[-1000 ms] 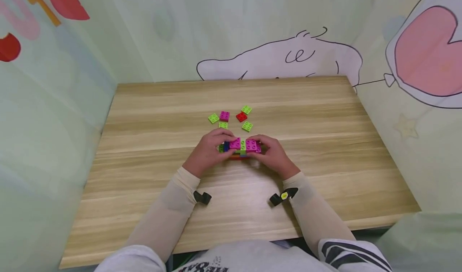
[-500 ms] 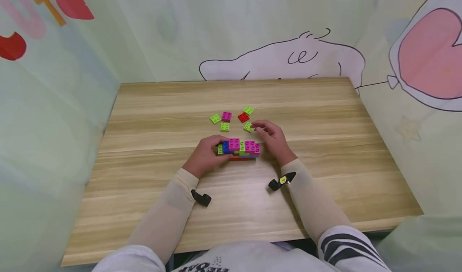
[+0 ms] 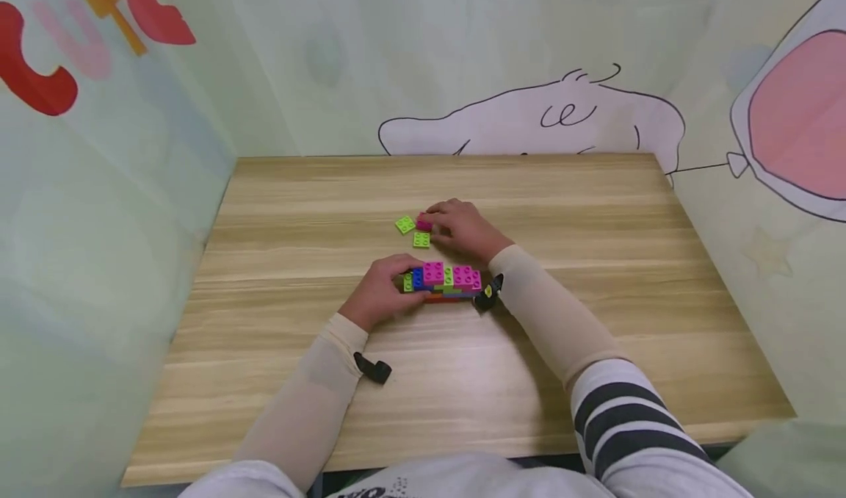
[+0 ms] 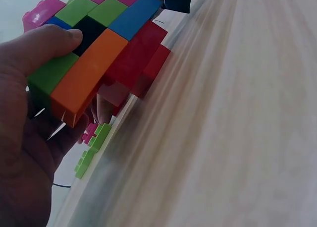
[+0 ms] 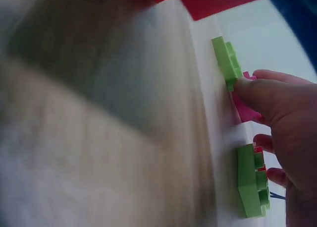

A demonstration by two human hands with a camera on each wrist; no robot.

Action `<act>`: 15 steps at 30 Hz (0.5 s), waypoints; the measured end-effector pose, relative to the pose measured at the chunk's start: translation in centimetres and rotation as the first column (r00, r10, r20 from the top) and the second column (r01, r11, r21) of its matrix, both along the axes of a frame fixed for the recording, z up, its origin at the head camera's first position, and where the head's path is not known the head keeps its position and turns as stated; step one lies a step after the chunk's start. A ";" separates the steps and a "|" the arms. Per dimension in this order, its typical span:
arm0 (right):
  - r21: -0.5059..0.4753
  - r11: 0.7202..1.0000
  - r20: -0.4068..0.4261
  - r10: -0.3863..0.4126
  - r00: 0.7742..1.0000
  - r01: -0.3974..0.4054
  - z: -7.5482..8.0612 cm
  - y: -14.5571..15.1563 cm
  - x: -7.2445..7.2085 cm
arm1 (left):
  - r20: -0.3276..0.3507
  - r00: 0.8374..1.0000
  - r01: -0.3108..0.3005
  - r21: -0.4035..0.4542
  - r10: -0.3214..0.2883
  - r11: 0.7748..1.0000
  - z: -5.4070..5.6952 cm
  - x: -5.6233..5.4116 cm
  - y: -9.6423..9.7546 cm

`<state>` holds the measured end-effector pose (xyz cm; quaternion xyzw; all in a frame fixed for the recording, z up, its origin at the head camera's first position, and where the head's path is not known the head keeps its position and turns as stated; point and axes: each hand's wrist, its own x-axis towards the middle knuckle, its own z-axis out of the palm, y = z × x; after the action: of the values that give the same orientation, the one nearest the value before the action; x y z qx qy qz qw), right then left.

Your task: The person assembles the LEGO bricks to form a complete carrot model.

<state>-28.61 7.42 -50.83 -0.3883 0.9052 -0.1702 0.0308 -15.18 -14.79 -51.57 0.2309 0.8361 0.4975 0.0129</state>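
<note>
My left hand (image 3: pixel 380 290) grips the left end of a built block of toy bricks (image 3: pixel 449 278), with magenta, lime, blue and orange pieces. In the left wrist view the thumb presses the face of this brick block (image 4: pixel 104 53), above an orange brick (image 4: pixel 89 76). Farther back, my right hand (image 3: pixel 465 228) reaches over the loose bricks, thumb and finger around a magenta brick (image 3: pixel 424 222). The right wrist view shows that magenta brick (image 5: pixel 245 108) between them, with lime bricks (image 5: pixel 227 63) close by the thumb.
Two lime bricks (image 3: pixel 405 225) lie left of the right hand on the wooden table (image 3: pixel 317 197). Another lime brick (image 5: pixel 252 182) and a bit of red brick (image 5: pixel 258 150) show under the right hand; the head view hides them. Printed cloth walls (image 3: pixel 317 101) stand behind the table.
My right hand has left the brick block, passed the lime brick at the right, and moved back and left to the magenta brick. The left hand keeps its grip on the block.
</note>
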 end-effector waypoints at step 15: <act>-0.628 0.709 0.224 -0.231 0.947 0.322 1.4 5.7 8.1 | 0.019 1.000 -0.013 -0.010 0.013 1.000 0.5 0.2 0.3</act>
<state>-20.49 13.14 -49.45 -0.2223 0.8312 -0.5041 -0.0753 -15.00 -14.54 -51.11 0.2207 0.8398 0.4956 0.0185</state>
